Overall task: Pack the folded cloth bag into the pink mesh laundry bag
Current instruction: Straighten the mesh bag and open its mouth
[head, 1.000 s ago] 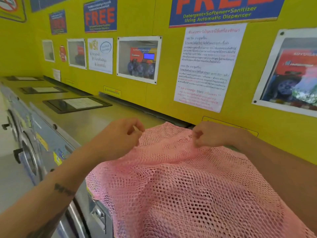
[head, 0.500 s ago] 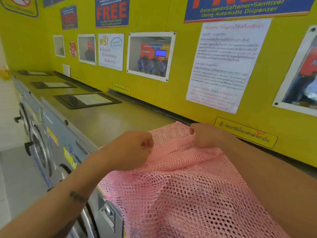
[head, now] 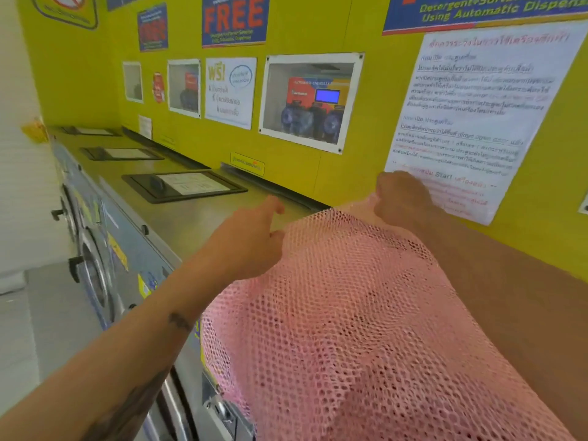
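Pink mesh laundry bag (head: 366,329) draped over worktop (head: 197,218); right hand (head: 402,198) pinching its far edge, left hand (head: 251,240) open-fingered beside it.

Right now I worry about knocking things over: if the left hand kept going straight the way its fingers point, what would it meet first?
Probably nothing on the way: the left hand points over bare steel machine top toward the yellow wall; depth is unclear.

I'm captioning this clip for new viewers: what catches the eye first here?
The big pink mesh laundry bag fills the lower right, draped over the steel washer top. The right hand pinches its far edge; the left hand is open beside it. Behind runs a bright yellow wall with posters.
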Motion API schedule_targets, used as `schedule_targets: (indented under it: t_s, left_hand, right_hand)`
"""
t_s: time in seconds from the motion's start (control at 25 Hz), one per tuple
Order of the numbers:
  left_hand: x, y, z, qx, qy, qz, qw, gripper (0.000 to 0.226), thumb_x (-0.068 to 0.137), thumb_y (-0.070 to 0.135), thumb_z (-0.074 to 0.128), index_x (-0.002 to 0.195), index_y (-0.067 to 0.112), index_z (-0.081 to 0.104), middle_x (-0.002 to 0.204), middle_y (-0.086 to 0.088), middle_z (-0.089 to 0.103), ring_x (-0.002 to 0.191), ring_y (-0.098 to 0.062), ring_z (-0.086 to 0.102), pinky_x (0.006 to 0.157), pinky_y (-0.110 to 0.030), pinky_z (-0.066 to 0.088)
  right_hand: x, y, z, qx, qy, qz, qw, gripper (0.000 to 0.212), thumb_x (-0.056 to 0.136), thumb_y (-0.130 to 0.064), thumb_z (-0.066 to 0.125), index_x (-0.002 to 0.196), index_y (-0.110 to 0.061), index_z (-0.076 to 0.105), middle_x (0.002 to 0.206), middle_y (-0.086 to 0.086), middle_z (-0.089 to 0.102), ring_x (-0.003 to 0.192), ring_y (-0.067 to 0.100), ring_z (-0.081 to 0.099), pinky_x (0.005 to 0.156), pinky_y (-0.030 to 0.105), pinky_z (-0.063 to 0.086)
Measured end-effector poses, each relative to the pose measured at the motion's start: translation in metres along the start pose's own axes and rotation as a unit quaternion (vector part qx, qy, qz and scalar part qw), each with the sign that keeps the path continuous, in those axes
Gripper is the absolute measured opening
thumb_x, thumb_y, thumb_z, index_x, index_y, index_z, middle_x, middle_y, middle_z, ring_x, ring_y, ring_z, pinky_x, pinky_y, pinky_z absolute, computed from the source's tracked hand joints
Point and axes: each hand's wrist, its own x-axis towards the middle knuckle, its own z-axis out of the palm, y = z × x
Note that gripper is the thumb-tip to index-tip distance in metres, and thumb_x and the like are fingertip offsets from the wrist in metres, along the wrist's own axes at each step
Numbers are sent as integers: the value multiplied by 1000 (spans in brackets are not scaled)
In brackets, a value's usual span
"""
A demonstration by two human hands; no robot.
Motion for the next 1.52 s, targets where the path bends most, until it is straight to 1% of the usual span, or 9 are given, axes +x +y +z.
schedule_targets:
  t_s: [0.16,0.32,0.64,0.8,0.96,1.08,1.2,1.28,1.52]
  left_hand:
    - [-23,-26,0,36,-38,8,999,42,94,36,54,135,27,48,126,-3,55,116,-23,55,99,-39,46]
    - [-53,-45,0,14,-53,-32,998,34,93,37,56,124,25,60,105,2,57,98,-17,55,90,-34,46]
    - [-74,-54,-4,4,-16,-84,996,6,91,28,58,85,31,58,94,0,58,91,-22,57,80,-35,48]
    - [-80,-47,-8,-65,65,-64,994,10,97,16,44,91,18,51,82,-4,61,77,-26,56,73,-42,48]
    - [-89,-36,-19,-224,79,-44,970,11,102,19,40,96,16,48,68,-5,58,56,-21,49,58,-37,42]
    - [-102,-46,-30,-374,-72,-79,921,16,98,26,53,114,25,52,75,-1,62,69,-18,59,74,-39,49]
    - [-115,-62,-42,-289,-318,-72,900,63,83,27,73,135,40,40,94,-8,70,80,-27,66,77,-42,53]
    - [-121,-64,-53,-287,-377,-61,879,72,76,25,76,138,39,42,83,-18,60,70,-27,59,68,-39,50]
    - [-124,-79,-54,-140,-77,-132,978,38,87,14,69,117,36,63,97,-9,71,75,-25,69,72,-38,57]
  right_hand:
    - [-9,-19,28,4,-200,-7,980,20,87,-22,54,71,-9,56,71,6,50,59,20,47,55,30,36]
    - [-37,-32,34,-40,-310,-64,948,39,94,-42,53,124,-19,62,132,3,57,119,23,54,100,39,46]
    - [-78,-62,2,41,-290,-139,946,47,95,-37,59,140,-30,48,148,1,46,131,21,47,104,36,41]
    - [-117,-111,-25,122,-275,-232,925,44,93,-51,57,135,-36,52,131,-9,57,118,14,56,98,36,46]
    - [-129,-126,-25,75,-350,-233,904,61,93,-60,48,148,-37,34,149,-6,46,131,19,47,95,30,36]
    - [-127,-120,-21,79,-362,-211,905,65,92,-59,51,149,-36,31,154,-4,41,136,20,43,102,34,37]
    - [-128,-116,-17,89,-365,-198,905,63,92,-51,58,148,-32,35,153,-3,40,136,20,42,109,38,37]
    - [-130,-117,-14,72,-356,-213,907,60,93,-47,58,147,-30,39,153,-3,41,135,20,42,111,39,37]
    - [-136,-116,-11,67,-319,-222,919,56,96,-43,55,148,-25,40,154,-1,40,137,21,41,110,35,35]
